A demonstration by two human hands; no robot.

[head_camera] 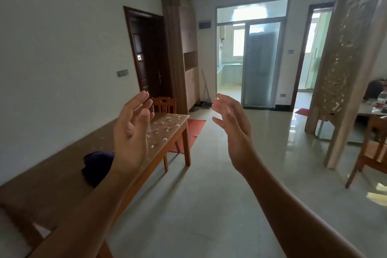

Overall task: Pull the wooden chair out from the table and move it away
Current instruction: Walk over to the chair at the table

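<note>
Wooden chair [164,104]: one at the far end of the counter [62,174], tucked against it, only the slatted back and legs showing. A second chair [370,153] stands well apart at the right edge. Two hands raised in mid-air: left hand [129,132] and right hand [234,128], fingers spread wide, holding nothing. One dark cloth bundle [96,165] lies on the counter.

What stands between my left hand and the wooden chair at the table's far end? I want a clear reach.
In the head view, only the table's glass-covered top lies between the open left hand and the wooden chair.
</note>
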